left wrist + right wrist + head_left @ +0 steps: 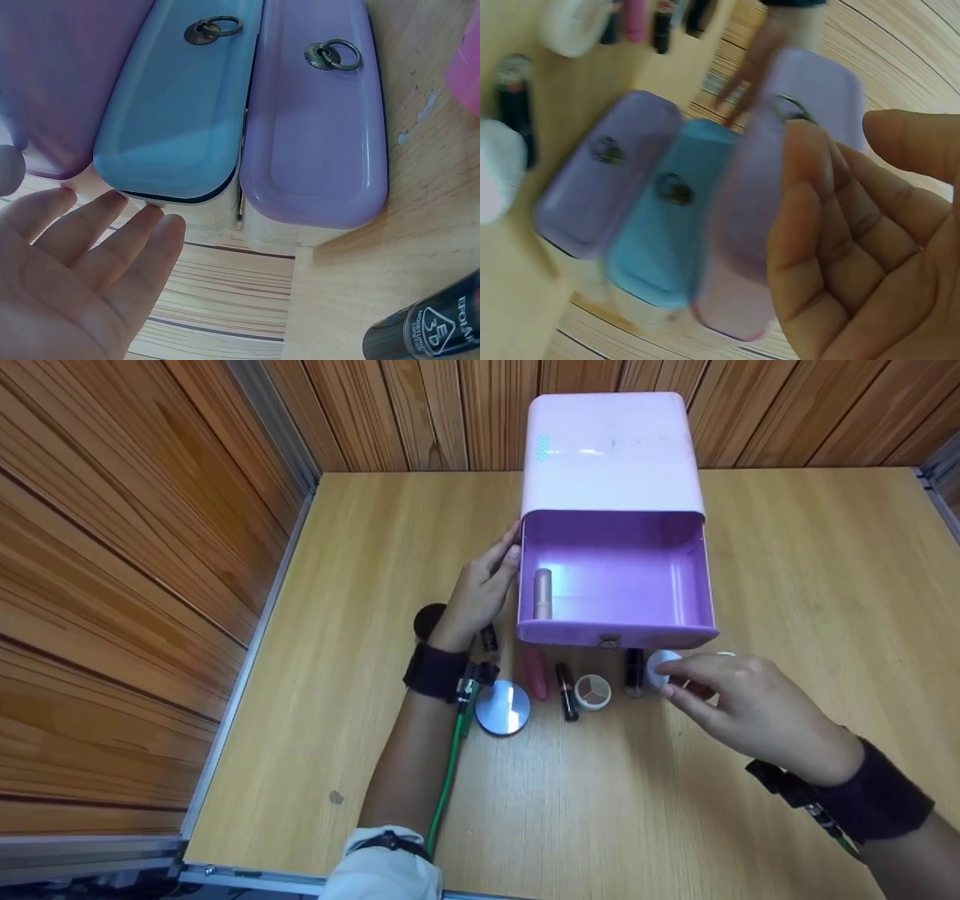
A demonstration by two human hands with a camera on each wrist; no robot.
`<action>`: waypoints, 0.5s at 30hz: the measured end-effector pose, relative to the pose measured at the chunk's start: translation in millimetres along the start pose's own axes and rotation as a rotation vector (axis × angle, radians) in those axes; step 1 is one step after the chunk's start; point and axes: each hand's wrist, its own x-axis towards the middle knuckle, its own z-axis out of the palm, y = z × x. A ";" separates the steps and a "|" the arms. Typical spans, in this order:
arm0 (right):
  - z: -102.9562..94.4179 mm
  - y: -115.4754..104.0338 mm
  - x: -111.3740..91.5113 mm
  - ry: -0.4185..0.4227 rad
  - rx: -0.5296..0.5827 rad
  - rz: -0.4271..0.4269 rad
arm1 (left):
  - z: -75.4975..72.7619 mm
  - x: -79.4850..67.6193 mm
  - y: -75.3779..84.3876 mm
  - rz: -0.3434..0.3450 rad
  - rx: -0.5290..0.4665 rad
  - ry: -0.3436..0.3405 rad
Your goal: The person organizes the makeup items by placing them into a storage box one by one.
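Note:
A pale pink drawer box (611, 454) stands at the back of the table, its top purple drawer (619, 635) pulled out. Inside that drawer, a pinkish lipstick tube (542, 594) is at the left. My left hand (480, 589) rests against the box's left side, fingers extended. In the left wrist view, its fingertips are by the lower edge of the blue drawer (176, 112), beside another purple drawer (315, 142). My right hand (750, 709) is in front of the drawer with loosely bent fingers and nothing between them. From the head, its fingertips overlap a white round jar (660, 667).
Cosmetics lie in front of the box: a round silvery compact (502, 707), a pink tube (535, 675), a black lipstick (567, 691), a three-colour pot (592, 692) and a dark tube (634, 671). A black round item (429, 622) is beside my left wrist. Wooden panels (420, 412) border the table.

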 end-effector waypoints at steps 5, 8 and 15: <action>26.4 13.6 -5.2 -0.063 -0.025 0.012 | -2.9 -1.7 1.5 -0.001 -0.003 0.000; 44.0 23.2 -7.7 -0.079 -0.036 -0.019 | -4.0 -4.9 6.4 0.010 -0.003 -0.004; 73.9 44.2 -7.9 -0.018 -0.127 -0.108 | -8.7 -18.9 36.7 0.007 -0.012 -0.030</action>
